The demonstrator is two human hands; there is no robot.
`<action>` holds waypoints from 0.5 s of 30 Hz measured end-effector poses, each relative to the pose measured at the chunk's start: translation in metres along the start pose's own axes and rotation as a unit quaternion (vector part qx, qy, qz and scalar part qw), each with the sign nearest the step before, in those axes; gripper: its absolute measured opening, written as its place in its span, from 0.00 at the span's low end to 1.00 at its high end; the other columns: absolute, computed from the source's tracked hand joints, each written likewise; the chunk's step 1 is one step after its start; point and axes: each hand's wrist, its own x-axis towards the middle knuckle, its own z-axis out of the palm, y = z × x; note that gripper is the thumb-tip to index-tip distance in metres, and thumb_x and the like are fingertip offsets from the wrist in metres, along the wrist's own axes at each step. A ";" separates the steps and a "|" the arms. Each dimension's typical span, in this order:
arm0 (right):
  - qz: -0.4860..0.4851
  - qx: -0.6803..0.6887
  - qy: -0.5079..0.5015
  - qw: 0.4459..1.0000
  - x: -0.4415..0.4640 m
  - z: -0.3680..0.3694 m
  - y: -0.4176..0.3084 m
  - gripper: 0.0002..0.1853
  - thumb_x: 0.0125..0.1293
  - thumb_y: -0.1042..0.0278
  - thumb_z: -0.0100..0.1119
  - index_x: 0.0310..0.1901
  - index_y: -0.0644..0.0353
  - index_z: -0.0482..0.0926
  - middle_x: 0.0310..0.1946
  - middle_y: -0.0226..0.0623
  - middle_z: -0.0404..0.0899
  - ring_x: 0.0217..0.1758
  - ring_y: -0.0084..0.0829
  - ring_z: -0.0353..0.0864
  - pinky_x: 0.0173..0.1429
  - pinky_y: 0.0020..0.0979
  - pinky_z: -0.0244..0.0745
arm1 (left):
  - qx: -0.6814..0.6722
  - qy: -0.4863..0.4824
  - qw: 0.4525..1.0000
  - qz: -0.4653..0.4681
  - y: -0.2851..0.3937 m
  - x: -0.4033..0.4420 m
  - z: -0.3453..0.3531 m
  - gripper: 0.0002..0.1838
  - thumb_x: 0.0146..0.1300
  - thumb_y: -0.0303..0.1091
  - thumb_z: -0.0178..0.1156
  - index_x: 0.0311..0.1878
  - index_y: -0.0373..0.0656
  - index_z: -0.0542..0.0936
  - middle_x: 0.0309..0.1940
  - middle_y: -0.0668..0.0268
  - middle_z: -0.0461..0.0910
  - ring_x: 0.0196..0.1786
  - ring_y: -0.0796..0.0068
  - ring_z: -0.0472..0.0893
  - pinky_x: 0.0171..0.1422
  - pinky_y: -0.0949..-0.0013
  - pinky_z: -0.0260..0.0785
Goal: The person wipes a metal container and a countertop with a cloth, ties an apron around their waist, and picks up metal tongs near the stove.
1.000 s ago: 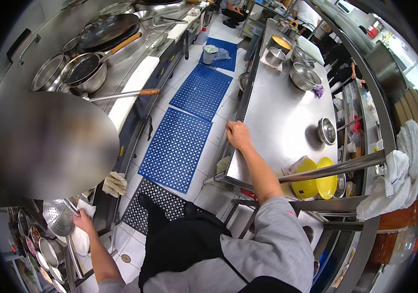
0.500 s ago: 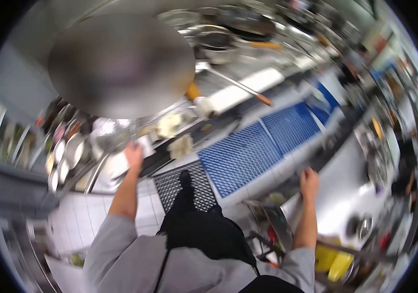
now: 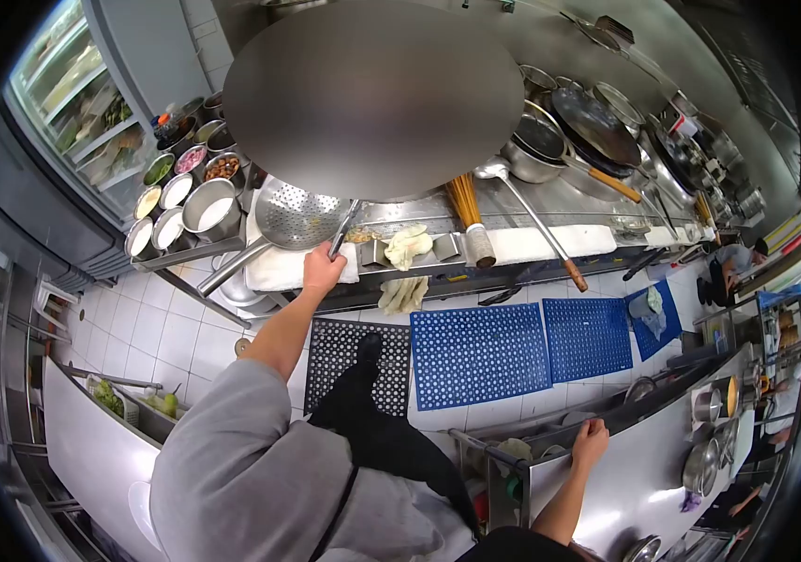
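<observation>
My view's swung to the stove counter (image 3: 426, 208): left hand (image 3: 325, 270) grips a metal handle (image 3: 347, 225), far end blurred; right hand (image 3: 591, 442) curls at the worktable (image 3: 627, 487) edge, probably bracing, can't tell if empty. Strainer (image 3: 294, 215) beside handle, towel (image 3: 275, 271) beneath likely for drips.

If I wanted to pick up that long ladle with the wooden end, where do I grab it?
I'd grab the ladle by its wooden grip, coming from the front, where the blue mats are. Its metal head lies back on the counter, and the long handle pokes out past the front edge, so the grip looks free.
</observation>
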 end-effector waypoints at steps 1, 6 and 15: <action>0.007 -0.002 -0.005 1.000 0.001 0.000 0.000 0.06 0.61 0.70 0.60 0.32 0.64 0.78 0.29 0.48 0.79 0.36 0.49 0.76 0.42 0.47 0.71 | -0.002 -0.005 1.000 -0.006 -0.002 0.000 0.000 0.13 0.49 0.40 0.60 0.27 0.37 0.77 0.18 0.54 0.77 0.24 0.56 0.79 0.33 0.57 0.70; 0.030 -0.008 -0.010 0.999 0.000 -0.001 -0.003 0.07 0.63 0.69 0.60 0.32 0.64 0.78 0.29 0.47 0.79 0.38 0.49 0.77 0.44 0.47 0.71 | 0.000 -0.018 1.000 -0.017 0.008 -0.002 -0.004 0.15 0.50 0.42 0.60 0.26 0.37 0.75 0.21 0.49 0.78 0.29 0.46 0.80 0.37 0.51 0.70; 0.002 -0.033 0.007 0.999 0.000 0.006 0.007 0.07 0.62 0.68 0.61 0.31 0.63 0.77 0.29 0.46 0.79 0.37 0.48 0.77 0.43 0.47 0.71 | -0.007 -0.016 1.000 -0.016 0.007 -0.002 -0.003 0.16 0.50 0.43 0.60 0.25 0.36 0.75 0.20 0.48 0.77 0.28 0.44 0.79 0.37 0.50 0.70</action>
